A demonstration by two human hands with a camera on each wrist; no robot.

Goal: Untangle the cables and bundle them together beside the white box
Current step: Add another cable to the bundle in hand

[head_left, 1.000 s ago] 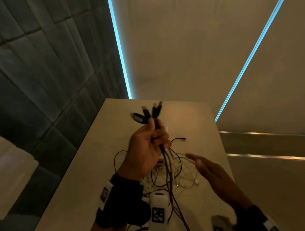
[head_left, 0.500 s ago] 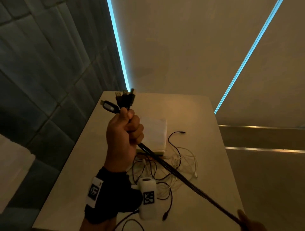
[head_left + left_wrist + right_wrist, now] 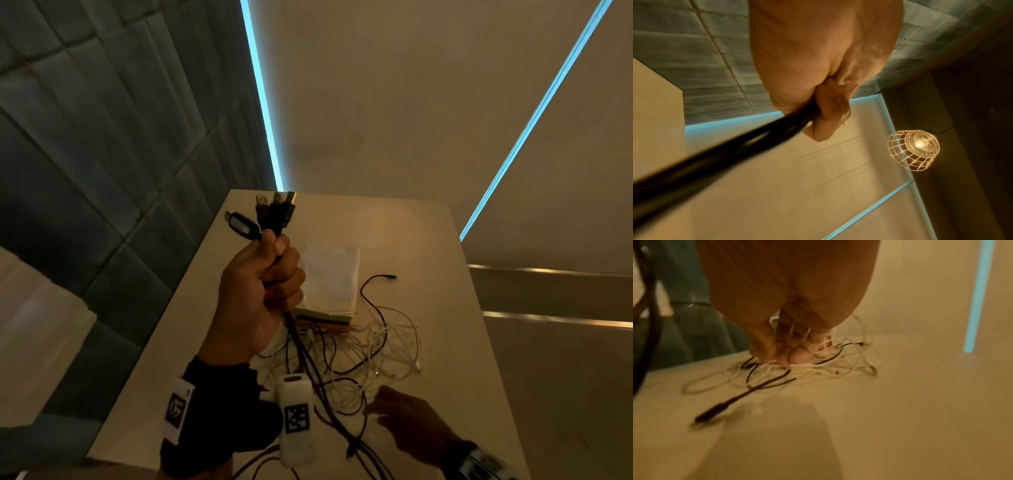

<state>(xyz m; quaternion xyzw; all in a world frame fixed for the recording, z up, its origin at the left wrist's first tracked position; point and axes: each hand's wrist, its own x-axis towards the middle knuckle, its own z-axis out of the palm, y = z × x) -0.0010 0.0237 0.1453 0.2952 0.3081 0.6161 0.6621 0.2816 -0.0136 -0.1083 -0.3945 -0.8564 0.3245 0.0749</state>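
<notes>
— So, what's my left hand point(image 3: 260, 291) gripping?
— Black cables point(image 3: 274, 212), fist tight, plugs upward. Only the right wrist view shows my right hand point(image 3: 785, 344) with fingers among the white cables point(image 3: 830, 369) on the desk point(image 3: 428, 240), near the white box point(image 3: 330, 277); whether it grips them, I cannot tell.

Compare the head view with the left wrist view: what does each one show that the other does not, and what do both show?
Only the head view shows the flat white box on the beige table, the loose pile of thin white cables, the black plug ends and the right hand. Only the left wrist view shows the lit wire-cage lamp. Both show the left hand gripping the bundle of black cables.
</notes>
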